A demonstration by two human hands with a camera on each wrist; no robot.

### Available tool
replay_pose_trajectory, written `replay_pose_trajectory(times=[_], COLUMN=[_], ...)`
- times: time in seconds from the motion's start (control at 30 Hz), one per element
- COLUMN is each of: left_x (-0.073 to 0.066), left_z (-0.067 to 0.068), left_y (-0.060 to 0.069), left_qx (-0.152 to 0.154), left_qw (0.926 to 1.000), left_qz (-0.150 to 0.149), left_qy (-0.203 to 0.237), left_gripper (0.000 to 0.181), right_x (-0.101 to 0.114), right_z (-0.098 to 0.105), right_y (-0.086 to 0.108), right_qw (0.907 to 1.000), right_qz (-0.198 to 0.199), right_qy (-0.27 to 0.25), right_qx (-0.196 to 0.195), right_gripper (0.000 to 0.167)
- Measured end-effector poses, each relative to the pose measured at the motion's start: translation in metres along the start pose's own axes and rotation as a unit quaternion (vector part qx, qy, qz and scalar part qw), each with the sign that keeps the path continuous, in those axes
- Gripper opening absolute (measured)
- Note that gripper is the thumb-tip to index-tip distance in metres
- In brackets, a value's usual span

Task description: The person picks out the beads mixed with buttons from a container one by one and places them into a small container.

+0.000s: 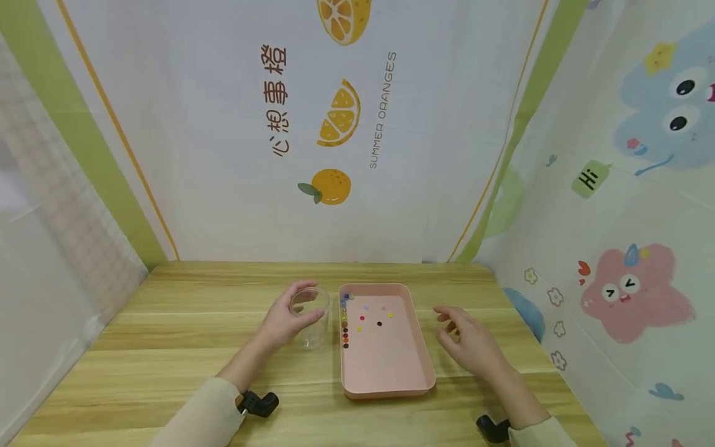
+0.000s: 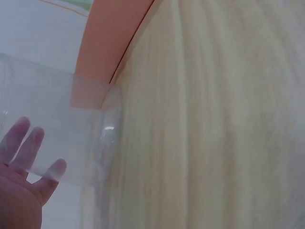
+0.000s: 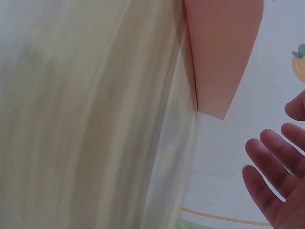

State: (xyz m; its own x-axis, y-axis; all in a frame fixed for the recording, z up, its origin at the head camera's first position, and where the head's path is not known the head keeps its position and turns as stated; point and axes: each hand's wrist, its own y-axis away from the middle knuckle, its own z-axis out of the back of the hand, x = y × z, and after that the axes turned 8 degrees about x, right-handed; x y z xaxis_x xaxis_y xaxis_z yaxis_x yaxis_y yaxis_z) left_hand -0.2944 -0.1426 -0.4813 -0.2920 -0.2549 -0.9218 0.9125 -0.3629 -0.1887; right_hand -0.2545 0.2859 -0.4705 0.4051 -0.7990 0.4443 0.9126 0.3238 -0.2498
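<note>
My left hand (image 1: 286,318) holds a clear plastic cup (image 1: 314,336) at the tray's left side, thumb on the near side and fingers round the far side. Seen from the left wrist, the fingertips lie against the cup's transparent wall (image 2: 57,109). The pink tray (image 1: 391,366) lies on the table between both hands. Small coloured beads (image 1: 345,335) form a column along its left wall, while several loose beads (image 1: 380,323) are scattered over the upper half. To the right of the tray, my right hand (image 1: 469,341) hovers with loosely bent fingers and nothing in them.
The wood-grain table (image 1: 223,292) runs back to a white hanging cloth (image 1: 223,217) printed with oranges. On the right is a cloth with cartoon figures (image 1: 637,292). Black wrist mounts (image 1: 259,405) sit on both forearms.
</note>
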Motion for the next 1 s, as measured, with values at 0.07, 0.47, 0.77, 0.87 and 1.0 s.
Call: replay_pose_trajectory(times=[0.07, 0.47, 0.77, 0.87, 1.0], left_x=[0.003, 0.008, 0.009, 0.007, 0.005], left_z=[-0.002, -0.005, -0.008, -0.007, -0.004], left_y=[-0.001, 0.001, 0.002, 0.001, -0.001], left_qx=[-0.004, -0.009, -0.014, -0.014, -0.014], left_qw=[0.9999, 0.9998, 0.9996, 0.9997, 0.9997], left_qz=[-0.002, -0.005, 0.003, -0.002, -0.009], left_qy=[0.010, 0.017, 0.023, 0.022, 0.017], left_gripper=[0.066, 0.064, 0.064, 0.064, 0.063], right_x=[-0.002, -0.006, -0.002, 0.000, 0.005], right_z=[-0.001, 0.000, -0.001, -0.001, 0.000], right_y=[-0.002, -0.019, -0.024, -0.027, -0.035], right_qw=[0.9985, 0.9446, 0.9280, 0.9269, 0.9240], right_qz=[-0.023, -0.094, -0.129, -0.131, -0.129], right_qy=[-0.050, -0.314, -0.349, -0.351, -0.359], right_qx=[0.003, -0.018, -0.020, -0.024, -0.028], right_gripper=[0.043, 0.033, 0.033, 0.034, 0.037])
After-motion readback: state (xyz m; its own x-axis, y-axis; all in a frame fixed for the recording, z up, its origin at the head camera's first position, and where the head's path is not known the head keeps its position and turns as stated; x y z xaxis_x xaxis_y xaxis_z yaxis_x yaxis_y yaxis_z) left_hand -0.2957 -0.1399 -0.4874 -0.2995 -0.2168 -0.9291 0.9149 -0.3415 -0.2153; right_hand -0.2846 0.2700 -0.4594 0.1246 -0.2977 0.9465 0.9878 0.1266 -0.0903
